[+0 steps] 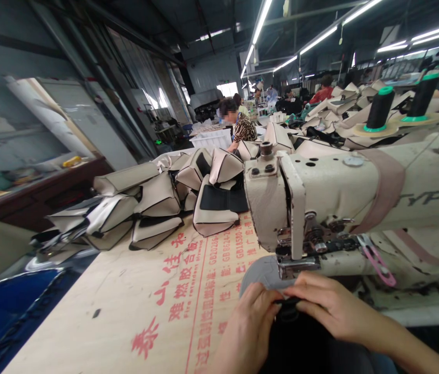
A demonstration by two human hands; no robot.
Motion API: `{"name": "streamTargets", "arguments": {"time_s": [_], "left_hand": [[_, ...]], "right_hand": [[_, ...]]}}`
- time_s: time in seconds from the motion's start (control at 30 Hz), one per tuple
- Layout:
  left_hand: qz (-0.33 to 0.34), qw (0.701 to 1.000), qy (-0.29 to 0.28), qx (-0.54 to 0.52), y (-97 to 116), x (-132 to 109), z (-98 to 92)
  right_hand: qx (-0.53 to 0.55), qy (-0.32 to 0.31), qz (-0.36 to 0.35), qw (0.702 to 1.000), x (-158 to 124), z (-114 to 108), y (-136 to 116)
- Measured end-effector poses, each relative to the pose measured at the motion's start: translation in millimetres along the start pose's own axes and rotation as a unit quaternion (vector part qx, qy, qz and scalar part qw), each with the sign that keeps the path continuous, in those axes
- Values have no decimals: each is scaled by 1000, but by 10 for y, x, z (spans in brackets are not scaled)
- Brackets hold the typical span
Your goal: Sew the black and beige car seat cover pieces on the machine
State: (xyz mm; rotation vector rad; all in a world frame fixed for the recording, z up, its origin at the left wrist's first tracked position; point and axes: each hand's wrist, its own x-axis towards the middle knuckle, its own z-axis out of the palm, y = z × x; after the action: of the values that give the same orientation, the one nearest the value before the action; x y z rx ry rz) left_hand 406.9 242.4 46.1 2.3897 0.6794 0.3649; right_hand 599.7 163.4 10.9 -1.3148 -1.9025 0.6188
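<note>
Just in front of the sewing machine (274,208), my left hand (248,324) and my right hand (324,304) meet over a black fabric piece (293,337). Both hands are closed, their fingertips pinching its upper edge from either side. A small dark loop or ring shows on the piece between my fingers; its exact kind is unclear. Beyond my fingertips lies a grey flat plate (262,272) under the machine's needle end. The lower part of the black piece hangs toward me and fades into shadow.
Beige bag pieces with black edging (157,195) are heaped across the far side of the plywood table (145,301). Two black thread spools (378,110) stand above the machine. A pink-handled tool (377,265) hangs on its arm. Farther back, a person (245,127) bends over work.
</note>
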Motion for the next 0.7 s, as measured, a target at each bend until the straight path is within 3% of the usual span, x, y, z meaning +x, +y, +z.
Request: {"name": "streamTargets", "arguments": {"time_s": [0.13,0.23,0.43,0.6,0.7], "left_hand": [[-22,998,-17,-57,23,78,-19],[-37,993,6,-111,-3,90,-14],[-79,980,34,-179,-119,-125,56],[-142,956,180,-185,-192,-122,333],[-160,954,212,-142,-126,-9,318]], "right_hand": [[-35,35,2,999,26,99,45],[-50,70,29,996,26,177,47],[-61,114,45,991,33,253,10],[-28,138,72,987,81,254,-36],[32,138,101,985,67,217,-141]]}}
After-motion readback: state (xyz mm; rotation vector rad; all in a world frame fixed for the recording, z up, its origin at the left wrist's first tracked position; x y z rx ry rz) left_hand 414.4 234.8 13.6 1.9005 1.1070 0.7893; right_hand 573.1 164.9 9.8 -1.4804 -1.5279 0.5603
